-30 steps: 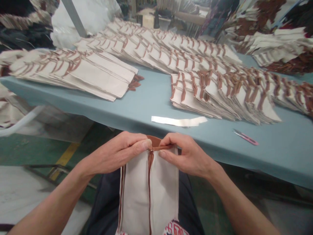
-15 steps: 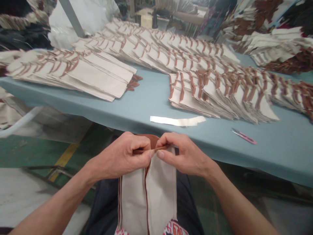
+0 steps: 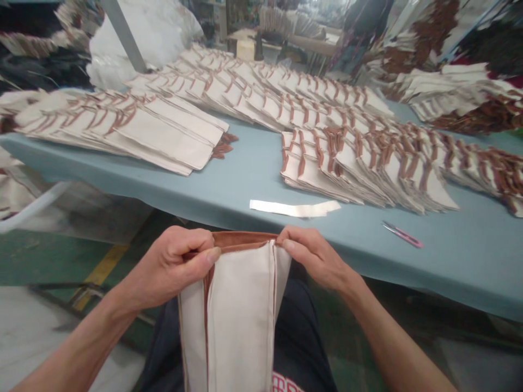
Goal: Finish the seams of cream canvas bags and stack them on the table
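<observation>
At the frame's lower centre I see the left hand (image 3: 182, 267) and right hand (image 3: 314, 256), fingers pinched closed, gripping a brown-lined cream fabric piece (image 3: 241, 310) by either side of its top.

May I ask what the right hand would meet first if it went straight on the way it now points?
Probably the brown inner band of the cream fabric piece that the right hand already pinches, though depth is unclear.

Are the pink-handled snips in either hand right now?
No: the pink-handled snips lie on the blue table, while the left hand and right hand grip the top edge of the cream fabric piece.
</observation>
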Motion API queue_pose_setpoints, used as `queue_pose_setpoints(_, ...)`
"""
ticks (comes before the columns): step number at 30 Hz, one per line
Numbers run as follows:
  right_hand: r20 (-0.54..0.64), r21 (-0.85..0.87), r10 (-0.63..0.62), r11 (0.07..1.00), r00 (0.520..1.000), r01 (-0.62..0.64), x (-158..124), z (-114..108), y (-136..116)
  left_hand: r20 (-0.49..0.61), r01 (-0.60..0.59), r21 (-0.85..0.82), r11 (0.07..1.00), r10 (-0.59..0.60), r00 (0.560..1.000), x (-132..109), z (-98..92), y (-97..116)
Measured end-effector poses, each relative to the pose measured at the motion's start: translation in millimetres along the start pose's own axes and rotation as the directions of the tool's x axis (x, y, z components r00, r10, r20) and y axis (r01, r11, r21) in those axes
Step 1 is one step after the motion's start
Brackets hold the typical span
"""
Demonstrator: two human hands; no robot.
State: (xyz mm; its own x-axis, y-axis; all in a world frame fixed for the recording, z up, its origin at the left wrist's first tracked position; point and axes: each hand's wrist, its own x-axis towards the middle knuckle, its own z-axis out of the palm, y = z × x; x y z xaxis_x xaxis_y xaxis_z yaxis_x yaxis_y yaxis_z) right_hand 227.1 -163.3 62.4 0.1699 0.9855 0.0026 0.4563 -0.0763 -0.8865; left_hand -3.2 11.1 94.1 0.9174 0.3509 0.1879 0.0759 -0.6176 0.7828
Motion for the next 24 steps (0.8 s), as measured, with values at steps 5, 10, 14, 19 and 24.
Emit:
queue_pose_setpoints(5, -0.068, 0.077, -0.016, 0.997, 0.998, 0.021, -3, -5, -27, 0.085, 0.047, -0.036, 0.998, -0.043, 0.995, -1, -9.3, -19)
queue_pose_setpoints(10, -0.039, 0.105, -0.061, 0.992, 0.997, 0.065, -7, -8, -54, 0.228, 0.093, -0.139, 0.986, -0.059, 0.972, -1, -6.3, -20)
queue_pose_setpoints(14, 0.013, 0.113, -0.087, 0.990, 0.996, 0.085, -5, -6, -64, 0.247, 0.033, -0.173, 0.984, 0.011, 0.969, 7, 1.7, -3)
queue_pose_setpoints(19, 0.047, 0.096, -0.066, 0.993, 0.997, 0.061, 5, -4, -68, 0.214, -0.053, -0.177, 0.983, 0.091, 0.973, 26, 0.0, 19)
queue_pose_setpoints(24, 0.039, 0.081, -0.056, 0.995, 0.998, 0.053, 11, -3, -68, 0.237, -0.040, -0.289, 0.956, 0.112, 0.965, 36, -4.1, 26)
